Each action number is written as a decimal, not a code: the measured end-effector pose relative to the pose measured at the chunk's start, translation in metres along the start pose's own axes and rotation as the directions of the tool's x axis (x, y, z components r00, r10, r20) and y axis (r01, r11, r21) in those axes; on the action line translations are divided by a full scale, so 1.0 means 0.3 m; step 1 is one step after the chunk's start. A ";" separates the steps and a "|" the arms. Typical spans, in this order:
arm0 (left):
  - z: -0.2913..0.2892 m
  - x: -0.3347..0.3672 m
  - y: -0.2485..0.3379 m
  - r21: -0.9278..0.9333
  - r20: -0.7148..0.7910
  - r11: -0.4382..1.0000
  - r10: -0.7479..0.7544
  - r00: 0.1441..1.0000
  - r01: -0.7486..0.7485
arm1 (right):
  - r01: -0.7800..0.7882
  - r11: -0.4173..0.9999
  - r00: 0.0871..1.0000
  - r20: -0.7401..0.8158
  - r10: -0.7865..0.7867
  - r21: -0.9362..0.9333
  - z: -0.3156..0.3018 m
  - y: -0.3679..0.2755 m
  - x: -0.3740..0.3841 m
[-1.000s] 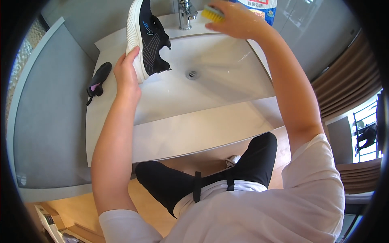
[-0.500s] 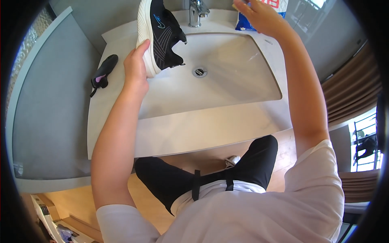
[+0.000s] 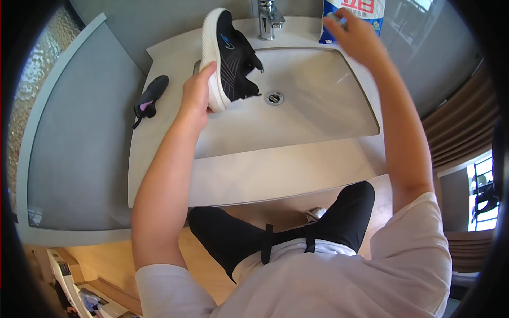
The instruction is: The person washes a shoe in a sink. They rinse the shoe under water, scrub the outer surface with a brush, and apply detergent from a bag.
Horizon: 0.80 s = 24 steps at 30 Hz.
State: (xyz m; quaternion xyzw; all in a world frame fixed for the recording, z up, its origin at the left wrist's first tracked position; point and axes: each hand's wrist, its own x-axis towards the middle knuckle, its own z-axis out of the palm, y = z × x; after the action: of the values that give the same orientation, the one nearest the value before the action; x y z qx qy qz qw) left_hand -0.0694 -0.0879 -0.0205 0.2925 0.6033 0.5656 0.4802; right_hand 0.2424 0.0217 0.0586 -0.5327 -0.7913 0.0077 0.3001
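Observation:
A black sneaker (image 3: 233, 63) with a thick white sole is held on its side over the left part of the white washbasin (image 3: 318, 122). My left hand (image 3: 197, 91) is closed round it from the left, the thumb on the edge of the sole. My right hand (image 3: 363, 41) is raised in front of a blue and white printed packet (image 3: 367, 6) behind the basin. Its fingers are closed on a small, partly hidden thing (image 3: 342, 21) with a greenish-blue tint. Its kind cannot be made out.
A chrome tap (image 3: 268, 24) stands at the back of the basin, above the drain (image 3: 274, 98). A black, rounded oblong object with a purple patch (image 3: 151, 97) lies on the left of the counter (image 3: 265, 177). A grey panel (image 3: 79, 143) borders the counter's left side.
The whole view has shifted, so the basin and counter sit lower and farther right. The sneaker stays in my left hand, and my right hand stays raised by the packet.

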 end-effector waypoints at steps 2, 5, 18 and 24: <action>-0.018 0.036 0.001 0.128 0.061 0.985 -0.127 0.990 0.118 | 0.123 0.982 0.986 0.127 -0.104 -0.146 0.137 -0.018 -0.048; -0.012 0.073 0.019 0.177 0.100 0.975 -0.151 0.984 0.132 | 0.282 0.927 0.836 0.537 -0.112 -0.246 0.224 0.061 -0.074; -0.037 0.168 -0.016 0.104 0.264 0.969 -0.243 0.933 0.223 | 0.098 0.994 0.878 0.474 -0.063 -0.050 0.296 0.178 0.089; 0.012 0.139 -0.097 0.387 0.287 0.897 -0.337 0.897 0.213 | 0.061 0.997 0.968 0.243 -0.069 0.043 0.266 0.206 0.050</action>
State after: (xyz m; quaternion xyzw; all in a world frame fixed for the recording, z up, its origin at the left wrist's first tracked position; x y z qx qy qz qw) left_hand -0.0758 -0.0546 -0.0586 0.3775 0.6347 0.3153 0.5959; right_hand 0.2518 0.0856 -0.0204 -0.4962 -0.8390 0.0773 0.2097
